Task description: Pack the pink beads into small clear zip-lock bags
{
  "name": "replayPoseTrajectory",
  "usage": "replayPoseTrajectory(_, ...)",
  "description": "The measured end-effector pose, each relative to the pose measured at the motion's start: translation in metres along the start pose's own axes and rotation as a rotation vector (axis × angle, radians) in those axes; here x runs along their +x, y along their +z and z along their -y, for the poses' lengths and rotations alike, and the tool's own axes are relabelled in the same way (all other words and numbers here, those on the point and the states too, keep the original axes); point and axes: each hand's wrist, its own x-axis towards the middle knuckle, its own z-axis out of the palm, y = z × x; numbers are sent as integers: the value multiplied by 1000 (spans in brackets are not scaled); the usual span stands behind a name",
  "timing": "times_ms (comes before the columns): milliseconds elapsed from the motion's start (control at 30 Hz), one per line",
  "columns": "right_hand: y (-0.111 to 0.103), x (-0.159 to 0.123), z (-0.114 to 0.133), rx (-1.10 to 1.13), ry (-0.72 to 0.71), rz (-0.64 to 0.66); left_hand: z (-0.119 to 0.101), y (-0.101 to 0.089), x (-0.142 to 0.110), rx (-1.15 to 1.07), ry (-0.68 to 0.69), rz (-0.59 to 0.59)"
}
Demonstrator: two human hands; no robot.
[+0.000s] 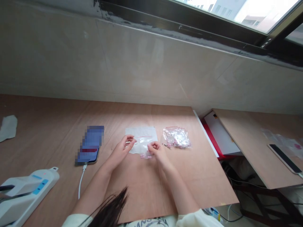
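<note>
A small clear zip bag (145, 145) with a red line along its top lies over a white sheet of paper (129, 130). Small pink pieces (146, 156) show at the bag's lower end. On its right side, my right hand (156, 149) has its fingers closed in a pinch at the bag's edge. My left hand (126, 144) is at the left of the bag, over the paper, thumb and forefinger apart with nothing visible between them. To the right of my right hand sits a pile of similar clear bags (177, 137), also with pinkish contents.
A phone (91, 145) with a white charging cable (80, 183) lies left of my arms. A white power strip (40, 186) is at the near left, and a white scrap (8, 127) at the far left. Beyond a gap, another table (251, 151) holds a second phone (285, 158).
</note>
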Motion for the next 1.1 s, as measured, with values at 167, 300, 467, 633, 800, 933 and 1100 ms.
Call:
replayPoseTrajectory(167,-53,19,14,-519,-242,-603,33,4,-23,438,156,144)
replayPoseTrajectory(300,-65,24,17,-916,-334,-911,46,8,-32,607,188,172)
replayPoseTrajectory(467,-35,10,-2,-999,-506,-768,50,9,-34,659,246,89)
replayPoseTrajectory(633,-14,6,-28,-1011,-461,-541,50,9,-37,669,260,23)
replayPoseTrajectory(800,-20,14,-34,-1051,-431,-618,50,11,-37,658,273,0)
replayPoseTrajectory(933,-23,14,-34,-1036,-438,-654,50,11,-38,613,278,-48)
replayPoseTrajectory(1100,-23,10,-36,-1025,-450,-628,47,8,-41,579,186,-251)
